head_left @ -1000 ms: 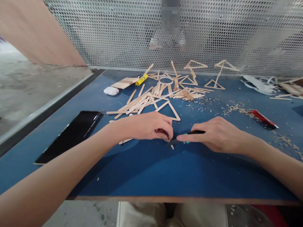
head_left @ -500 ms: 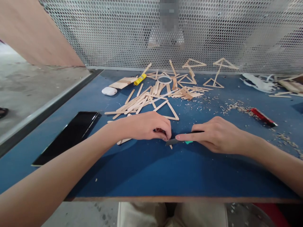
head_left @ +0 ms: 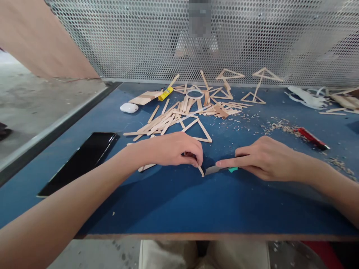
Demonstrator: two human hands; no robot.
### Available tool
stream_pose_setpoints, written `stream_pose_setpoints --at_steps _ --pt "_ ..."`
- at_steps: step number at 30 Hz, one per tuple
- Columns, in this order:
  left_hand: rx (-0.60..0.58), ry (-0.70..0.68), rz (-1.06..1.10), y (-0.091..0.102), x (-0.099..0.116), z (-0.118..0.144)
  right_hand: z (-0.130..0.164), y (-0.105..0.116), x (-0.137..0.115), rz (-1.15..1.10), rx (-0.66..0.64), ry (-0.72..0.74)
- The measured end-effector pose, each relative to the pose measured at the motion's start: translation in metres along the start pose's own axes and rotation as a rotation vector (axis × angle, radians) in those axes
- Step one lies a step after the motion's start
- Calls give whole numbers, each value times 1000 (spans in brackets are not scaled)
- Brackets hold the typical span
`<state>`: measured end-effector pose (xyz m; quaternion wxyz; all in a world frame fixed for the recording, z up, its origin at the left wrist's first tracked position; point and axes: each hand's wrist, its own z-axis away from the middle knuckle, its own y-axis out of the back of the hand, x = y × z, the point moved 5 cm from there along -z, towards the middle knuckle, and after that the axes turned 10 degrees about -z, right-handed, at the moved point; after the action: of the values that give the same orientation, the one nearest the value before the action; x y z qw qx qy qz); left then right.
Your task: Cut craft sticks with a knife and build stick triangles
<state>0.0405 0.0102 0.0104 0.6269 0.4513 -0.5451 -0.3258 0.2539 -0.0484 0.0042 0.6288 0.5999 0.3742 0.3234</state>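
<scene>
Left hand [head_left: 174, 149] pins a wooden stick [head_left: 201, 171] to the bench [head_left: 179, 201], grip closed on it. Right hand [head_left: 266, 157] grips a knife [head_left: 217, 170], blade at the stick's tip: trimming step; the next cut calls for firm, steady pressure.

**Item count, blue surface**

Two hands are counted: left hand [head_left: 174, 149], right hand [head_left: 266, 157]. One knife [head_left: 221, 170], one red cutter [head_left: 310, 137], one yellow glue stick [head_left: 165, 94], one white earbud case [head_left: 129, 108], one black phone [head_left: 81, 160] and one tape ring [head_left: 195, 94] are listed. Loose wooden sticks [head_left: 162, 123] are too many and too overlapped to be counted. One flat stick triangle [head_left: 199, 131] is noted nearest the hands.
</scene>
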Motion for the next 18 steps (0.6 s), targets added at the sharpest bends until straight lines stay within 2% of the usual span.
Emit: stream_pose_setpoints --at_steps 6,18 --pt "-8 14 15 1 -1 -1 -4 0 5 -136 73 -44" --pt "14 19 54 2 0 0 -20 -2 -13 48 68 13"
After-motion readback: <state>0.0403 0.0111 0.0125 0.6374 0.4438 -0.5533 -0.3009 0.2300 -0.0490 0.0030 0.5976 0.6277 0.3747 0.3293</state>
